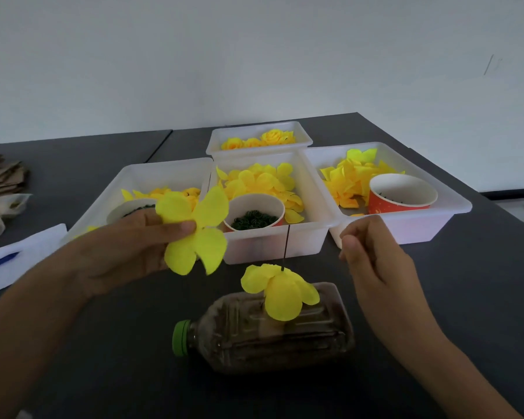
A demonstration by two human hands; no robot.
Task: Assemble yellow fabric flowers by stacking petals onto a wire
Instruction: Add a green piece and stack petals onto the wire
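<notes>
A thin dark wire [286,246] stands upright out of a plastic bottle [263,331] that lies on its side with a green cap. Several yellow fabric petals [280,290] hang stacked on the wire, drooping downward. My left hand [127,246] pinches a yellow petal piece [194,231] with several lobes, held up to the left of the wire. My right hand [372,255] hovers to the right of the wire with its fingers curled; I see nothing in it.
Three white bins [324,220] hold loose yellow petals and paper cups [254,213] of dark green beads. A fourth bin [254,134] behind holds finished yellow flowers. Cardboard [3,176] and a white sheet with a blue pen [12,255] lie at left.
</notes>
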